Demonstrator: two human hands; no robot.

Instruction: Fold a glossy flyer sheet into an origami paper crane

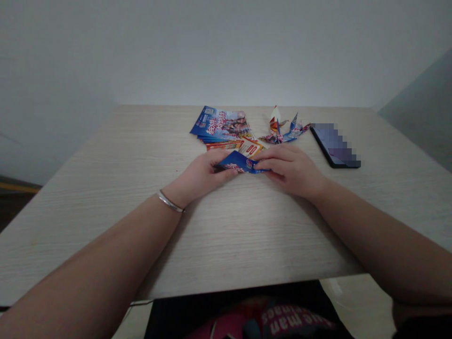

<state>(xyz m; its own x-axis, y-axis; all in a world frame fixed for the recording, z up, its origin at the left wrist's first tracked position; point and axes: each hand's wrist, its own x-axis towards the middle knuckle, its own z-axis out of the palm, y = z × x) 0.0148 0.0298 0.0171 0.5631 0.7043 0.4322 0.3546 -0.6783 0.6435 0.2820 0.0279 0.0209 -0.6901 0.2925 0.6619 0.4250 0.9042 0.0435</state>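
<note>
Between my two hands is a folded piece of printed blue paper (238,161), held just above or on the table. My left hand (203,173) grips its left end, thumb along the near edge and the other fingers largely hidden behind it. At the right end, the fingers of my right hand (293,168) press on the paper, thumb underneath. Just beyond my hands lie orange and white printed papers (250,148), partly covered by the folded piece. A fanned stack of blue flyers (215,123) rests behind them.
Folded paper cranes (292,133) in blue, red and white stand at the back, right of the flyers. To their right lies a black phone (334,147) with a blurred screen. The pale wooden table (106,188) meets a wall behind; its front edge is near my lap.
</note>
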